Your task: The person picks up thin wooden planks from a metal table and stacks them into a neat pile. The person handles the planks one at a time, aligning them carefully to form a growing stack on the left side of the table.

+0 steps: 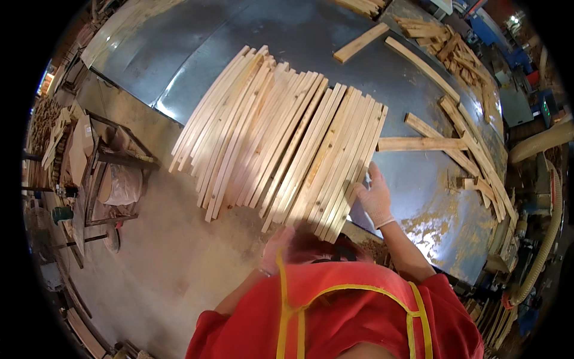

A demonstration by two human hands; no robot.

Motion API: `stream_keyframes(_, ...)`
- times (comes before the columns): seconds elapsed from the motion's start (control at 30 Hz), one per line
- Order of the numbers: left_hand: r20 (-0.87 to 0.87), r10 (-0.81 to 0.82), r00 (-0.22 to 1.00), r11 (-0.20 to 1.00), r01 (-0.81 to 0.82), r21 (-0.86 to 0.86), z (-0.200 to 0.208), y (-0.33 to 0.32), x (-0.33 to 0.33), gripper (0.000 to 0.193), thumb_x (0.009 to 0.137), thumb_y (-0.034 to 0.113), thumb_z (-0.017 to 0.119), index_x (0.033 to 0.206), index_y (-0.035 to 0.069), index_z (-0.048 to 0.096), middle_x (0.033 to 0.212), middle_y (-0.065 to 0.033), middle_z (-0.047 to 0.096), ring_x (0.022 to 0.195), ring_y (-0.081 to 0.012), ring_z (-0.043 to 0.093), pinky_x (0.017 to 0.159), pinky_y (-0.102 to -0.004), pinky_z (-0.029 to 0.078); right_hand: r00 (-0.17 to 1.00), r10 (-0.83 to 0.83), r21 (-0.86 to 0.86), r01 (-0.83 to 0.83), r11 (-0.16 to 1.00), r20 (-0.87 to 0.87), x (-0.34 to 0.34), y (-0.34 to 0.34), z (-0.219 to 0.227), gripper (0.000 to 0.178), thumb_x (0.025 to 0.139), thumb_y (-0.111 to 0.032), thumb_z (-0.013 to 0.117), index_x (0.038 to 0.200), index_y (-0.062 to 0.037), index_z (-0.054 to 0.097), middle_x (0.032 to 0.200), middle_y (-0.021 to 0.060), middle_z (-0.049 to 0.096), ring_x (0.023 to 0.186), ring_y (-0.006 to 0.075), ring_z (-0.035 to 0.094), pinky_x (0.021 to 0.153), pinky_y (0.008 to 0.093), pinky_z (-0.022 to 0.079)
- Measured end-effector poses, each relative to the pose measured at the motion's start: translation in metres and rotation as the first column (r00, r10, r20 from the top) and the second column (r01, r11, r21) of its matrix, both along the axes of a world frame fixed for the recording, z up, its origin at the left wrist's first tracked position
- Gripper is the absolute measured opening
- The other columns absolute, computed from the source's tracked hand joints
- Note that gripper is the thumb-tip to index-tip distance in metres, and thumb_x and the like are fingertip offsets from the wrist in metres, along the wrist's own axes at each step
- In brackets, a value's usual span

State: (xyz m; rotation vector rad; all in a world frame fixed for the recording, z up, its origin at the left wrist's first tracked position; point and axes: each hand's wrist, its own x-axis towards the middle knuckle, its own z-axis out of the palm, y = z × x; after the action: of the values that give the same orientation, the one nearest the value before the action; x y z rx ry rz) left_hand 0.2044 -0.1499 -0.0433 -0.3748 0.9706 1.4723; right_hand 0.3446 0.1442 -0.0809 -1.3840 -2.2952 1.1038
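A wide row of pale wooden strips (281, 143) lies side by side on the metal table, their near ends uneven and jutting past its edge. My right hand (375, 198), in a thin whitish glove, rests against the right side of the row with thumb and fingers spread. Down at the near ends of the strips is my left hand (278, 246), also pale-gloved. It is slightly smeared, and its fingers are partly lost against the wood, so their hold is unclear.
Loose boards (421, 143) lie on the metal table (197, 66) to the right, with a heap of wood offcuts (445, 45) behind them. A metal-framed cart (113, 161) stands on the floor at left. A ribbed hose (550, 233) hangs at far right.
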Motion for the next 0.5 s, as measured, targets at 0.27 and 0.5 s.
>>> stream_keyframes(0.27,-0.898,-0.439,-0.03,0.708,0.604,-0.367,0.093,-0.006,-0.053,0.052,0.099,0.027,0.071,0.145,0.005,0.062,0.127,-0.0171,0.07,0.115,-0.0274,0.071,0.098,-0.0423,0.058,0.73,-0.477,-0.784,-0.13,0.607,-0.49,-0.135,-0.044,0.065,0.102,0.092,-0.015,0.076,0.171,0.0003,0.013,0.127,0.0199,0.064,0.105,0.0291,0.069,0.089,0.044,0.062)
stream_keyframes(0.5,-0.391,-0.08,-0.917,0.947,0.053,-0.318,0.156,0.017,-0.084,0.037,0.091,0.02,0.071,0.124,0.003,0.072,0.114,-0.0173,0.071,0.101,-0.0342,0.071,0.092,-0.0467,0.059,0.947,0.314,-0.177,-0.322,0.93,-0.075,-0.07,-0.092,0.131,0.083,0.089,-0.002,0.064,0.166,-0.0089,0.036,0.132,0.0189,0.069,0.111,0.0287,0.074,0.097,0.042,0.061)
